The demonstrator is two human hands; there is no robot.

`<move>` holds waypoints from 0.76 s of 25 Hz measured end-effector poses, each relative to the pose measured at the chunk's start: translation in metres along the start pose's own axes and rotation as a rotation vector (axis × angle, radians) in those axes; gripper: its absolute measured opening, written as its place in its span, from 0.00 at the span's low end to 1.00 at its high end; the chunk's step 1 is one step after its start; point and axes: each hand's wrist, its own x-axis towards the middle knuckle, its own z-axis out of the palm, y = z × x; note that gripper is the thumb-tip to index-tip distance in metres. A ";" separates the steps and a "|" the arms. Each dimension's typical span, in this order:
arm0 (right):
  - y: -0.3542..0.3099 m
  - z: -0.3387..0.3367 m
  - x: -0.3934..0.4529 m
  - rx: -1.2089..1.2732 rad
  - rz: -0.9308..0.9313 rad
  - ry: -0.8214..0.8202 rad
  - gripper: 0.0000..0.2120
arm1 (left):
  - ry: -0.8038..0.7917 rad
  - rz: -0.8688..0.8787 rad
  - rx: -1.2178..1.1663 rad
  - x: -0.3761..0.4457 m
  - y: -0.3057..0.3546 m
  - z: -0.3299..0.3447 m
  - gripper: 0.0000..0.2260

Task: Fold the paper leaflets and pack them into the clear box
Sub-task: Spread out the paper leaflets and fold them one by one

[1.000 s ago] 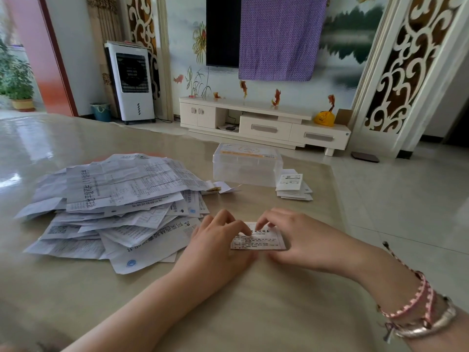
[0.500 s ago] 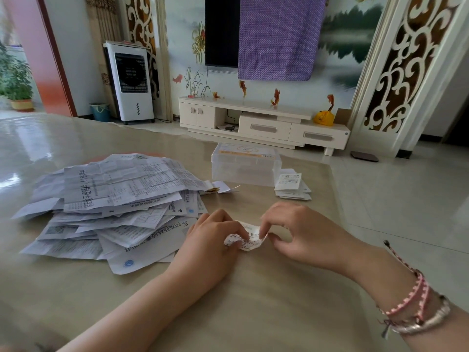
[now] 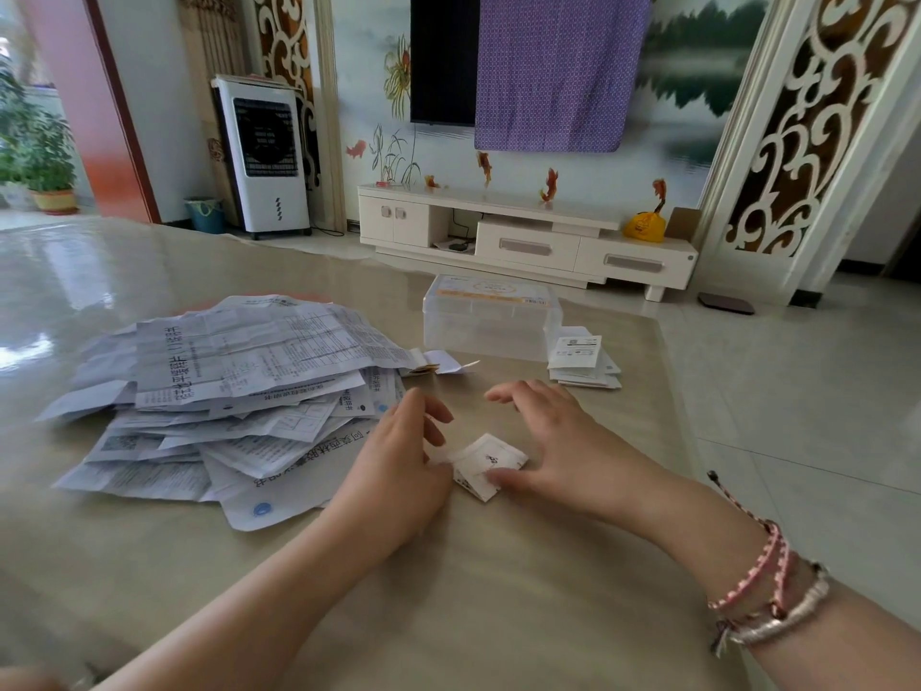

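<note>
Pressing creased square leaflet [image 3: 486, 463], right hand [image 3: 550, 443], glossy table [image 3: 448, 591]

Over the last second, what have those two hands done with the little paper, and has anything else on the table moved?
The leaflet, a flat rectangle a second ago, was lifted, folded over and set down smaller and skewed. The right hand now presses it with its thumb, fingers spread; the left hand holds its left edge. The loose pile, clear box and folded stack stayed put.

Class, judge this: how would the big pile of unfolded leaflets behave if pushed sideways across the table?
The pile of leaflets would probably fan apart, since the sheets lie loose and askew. The creased sheets likely flop and buckle. The glossy table suggests easy sliding.
</note>
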 end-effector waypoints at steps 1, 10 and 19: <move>-0.001 -0.004 0.000 0.008 -0.036 -0.010 0.27 | -0.008 0.018 0.007 0.000 0.000 -0.001 0.14; 0.002 -0.010 -0.004 -0.097 -0.180 -0.133 0.15 | -0.085 0.038 0.074 0.001 0.001 -0.003 0.17; 0.000 -0.015 -0.005 0.076 0.071 -0.106 0.23 | -0.074 0.070 0.119 0.003 -0.005 0.000 0.07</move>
